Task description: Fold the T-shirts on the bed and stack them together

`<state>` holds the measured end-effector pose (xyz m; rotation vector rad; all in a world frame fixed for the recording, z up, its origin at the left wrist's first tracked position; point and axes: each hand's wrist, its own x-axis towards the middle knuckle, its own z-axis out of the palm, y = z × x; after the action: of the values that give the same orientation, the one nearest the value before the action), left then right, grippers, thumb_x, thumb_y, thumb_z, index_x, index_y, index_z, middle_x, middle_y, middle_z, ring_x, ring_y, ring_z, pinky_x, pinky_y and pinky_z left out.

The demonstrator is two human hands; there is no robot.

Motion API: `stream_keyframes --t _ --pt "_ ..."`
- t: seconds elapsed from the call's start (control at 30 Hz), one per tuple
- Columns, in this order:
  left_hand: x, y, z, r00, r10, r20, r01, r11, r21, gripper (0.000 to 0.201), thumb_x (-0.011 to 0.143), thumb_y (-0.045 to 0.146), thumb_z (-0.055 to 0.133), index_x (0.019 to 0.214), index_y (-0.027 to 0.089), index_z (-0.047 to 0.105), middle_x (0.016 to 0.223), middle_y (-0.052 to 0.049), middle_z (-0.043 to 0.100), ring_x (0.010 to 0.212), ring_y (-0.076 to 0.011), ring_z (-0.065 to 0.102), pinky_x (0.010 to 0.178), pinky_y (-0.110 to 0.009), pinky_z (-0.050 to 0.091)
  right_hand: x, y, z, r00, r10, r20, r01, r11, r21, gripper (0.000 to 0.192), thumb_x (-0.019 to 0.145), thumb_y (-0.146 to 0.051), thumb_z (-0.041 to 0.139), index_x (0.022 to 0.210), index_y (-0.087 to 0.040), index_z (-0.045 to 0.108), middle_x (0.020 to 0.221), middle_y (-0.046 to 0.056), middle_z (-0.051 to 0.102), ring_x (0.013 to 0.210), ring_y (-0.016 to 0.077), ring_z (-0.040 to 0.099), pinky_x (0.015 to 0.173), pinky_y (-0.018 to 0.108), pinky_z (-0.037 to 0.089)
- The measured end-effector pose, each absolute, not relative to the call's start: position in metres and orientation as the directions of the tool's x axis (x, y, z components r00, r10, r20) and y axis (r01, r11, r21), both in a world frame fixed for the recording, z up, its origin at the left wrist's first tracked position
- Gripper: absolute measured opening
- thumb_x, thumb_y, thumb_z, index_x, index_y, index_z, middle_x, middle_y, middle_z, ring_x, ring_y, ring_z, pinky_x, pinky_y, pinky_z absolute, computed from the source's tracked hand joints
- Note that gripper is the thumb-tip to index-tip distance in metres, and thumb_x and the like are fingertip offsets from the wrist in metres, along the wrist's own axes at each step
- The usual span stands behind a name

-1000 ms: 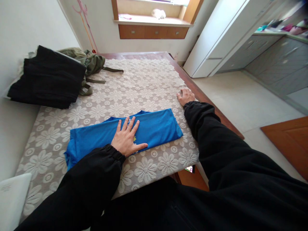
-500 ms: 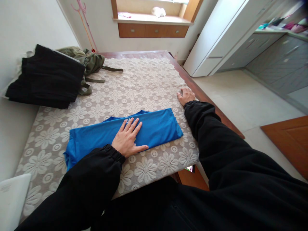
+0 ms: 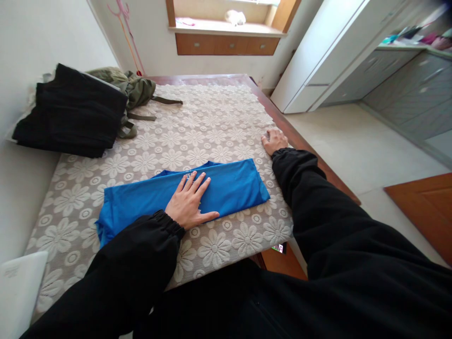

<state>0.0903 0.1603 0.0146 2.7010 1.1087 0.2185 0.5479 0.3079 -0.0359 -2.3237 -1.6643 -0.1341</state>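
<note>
Since a second ago the left hand [image 3: 187, 202] has turned slightly on the blue cloth [image 3: 235, 186], its fingers drawing a little closer together; more of the pale lettering [image 3: 188, 174] now shows beyond the fingertips. The right hand [image 3: 275, 141] looks unmoved.

Taking 12 o'clock as straight away from the person, the folded blue cloth lies long axis from just below 9 to just above 3. The left hand is the nearer, resting palm down across its middle, fingers spread towards 1 and thumb towards 3. From the right hand, the cloth's end is near, at about 7, but apart; those fingers are bent on the lace cloth [image 3: 201, 120], and I cannot tell whether anything is beneath them.

The lace cloth covers most of the tabletop [image 3: 272, 110], leaving a dark wooden margin at 2. At 10 sit black folded fabric [image 3: 76, 113] and a green bag [image 3: 139, 92]. Beyond, a white upright cabinet [image 3: 314, 52] stands towards 1.
</note>
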Motion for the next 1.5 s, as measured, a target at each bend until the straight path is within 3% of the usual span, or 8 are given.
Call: stream_keyframes --t 0.6,0.77,0.87,0.93,1.0,1.07,1.23,1.5 --pt "0.092 0.161 0.012 0.703 0.712 0.011 0.685 -0.681 0.259 0.113 0.090 0.089 0.063 0.172 0.015 0.037 0.181 -0.012 0.034 0.171 -0.0370 0.022 0.142 -0.059 0.008 0.541 0.302 -0.021 0.338 0.933 0.121 0.939 -0.325 -0.111 0.067 0.105 -0.047 0.033 0.158 -0.011 0.054 0.166 0.025 0.053 0.153 0.0402 0.047 0.124 0.060 0.039" --pt "0.092 0.163 0.012 0.697 0.717 -0.004 0.688 -0.667 0.287 0.118 0.088 0.090 0.065 0.172 0.013 0.036 0.181 -0.012 0.034 0.172 -0.0356 0.020 0.142 -0.057 0.009 0.528 0.300 0.014 0.285 0.958 -0.002 0.952 -0.284 -0.115 0.067 0.107 -0.047 0.042 0.164 -0.013 0.048 0.172 0.023 0.048 0.158 0.0413 0.044 0.132 0.072 0.020" --pt "0.092 0.163 0.011 0.700 0.714 0.020 0.682 -0.676 0.280 0.117 0.087 0.090 0.064 0.172 0.014 0.037 0.181 -0.013 0.034 0.171 -0.0360 0.021 0.142 -0.058 0.009 0.491 0.278 0.034 0.110 0.993 0.032 0.975 -0.102 -0.199 0.065 0.109 -0.048 0.042 0.166 -0.018 0.047 0.173 0.016 0.049 0.160 0.0326 0.045 0.135 0.060 0.028" --pt "0.091 0.162 0.009 0.704 0.709 0.041 0.675 -0.686 0.272 0.117 0.087 0.091 0.063 0.172 0.014 0.037 0.181 -0.013 0.035 0.171 -0.0370 0.021 0.142 -0.059 0.009 0.452 0.247 0.039 -0.214 0.974 0.080 0.912 0.228 -0.342 0.062 0.110 -0.052 0.043 0.163 -0.020 0.052 0.166 0.015 0.058 0.154 0.0294 0.053 0.130 0.051 0.040" --pt "0.092 0.161 0.008 0.709 0.704 0.053 0.669 -0.694 0.267 0.116 0.089 0.090 0.062 0.172 0.013 0.036 0.181 -0.014 0.034 0.171 -0.0377 0.022 0.141 -0.060 0.010 0.408 0.210 0.034 -0.497 0.862 0.099 0.781 0.494 -0.381 0.064 0.109 -0.060 0.049 0.161 -0.024 0.056 0.166 0.012 0.059 0.155 0.0305 0.054 0.131 0.053 0.041" --pt "0.092 0.161 0.008 0.712 0.700 0.055 0.665 -0.698 0.265 0.114 0.091 0.088 0.060 0.172 0.011 0.036 0.181 -0.016 0.033 0.171 -0.0377 0.021 0.141 -0.060 0.011 0.369 0.177 0.024 -0.621 0.779 0.085 0.717 0.609 -0.339 0.075 0.103 -0.066 0.060 0.167 -0.026 0.051 0.174 0.011 0.049 0.163 0.0351 0.043 0.135 0.061 0.031" --pt "0.082 0.164 0.011 0.670 0.742 0.016 0.722 -0.656 0.222 0.119 0.086 0.089 0.065 0.172 0.011 0.036 0.181 -0.018 0.032 0.171 -0.0421 0.019 0.139 -0.068 0.011 0.328 0.155 -0.002 -0.625 0.780 0.020 0.741 0.602 -0.299 0.104 0.093 -0.076 0.071 0.177 -0.028 0.035 0.183 0.011 0.031 0.170 0.0428 0.024 0.136 0.071 0.024" --pt "0.003 0.150 0.013 0.510 0.860 -0.020 0.857 -0.506 0.096 0.114 0.092 0.087 0.057 0.177 0.018 0.025 0.183 -0.014 0.027 0.172 -0.0400 0.018 0.138 -0.071 0.004 0.370 0.166 -0.008 -0.622 0.783 0.028 0.762 0.613 -0.211 0.111 0.088 -0.086 0.069 0.178 -0.035 0.030 0.184 0.007 0.027 0.170 0.0489 0.018 0.134 0.080 0.007"
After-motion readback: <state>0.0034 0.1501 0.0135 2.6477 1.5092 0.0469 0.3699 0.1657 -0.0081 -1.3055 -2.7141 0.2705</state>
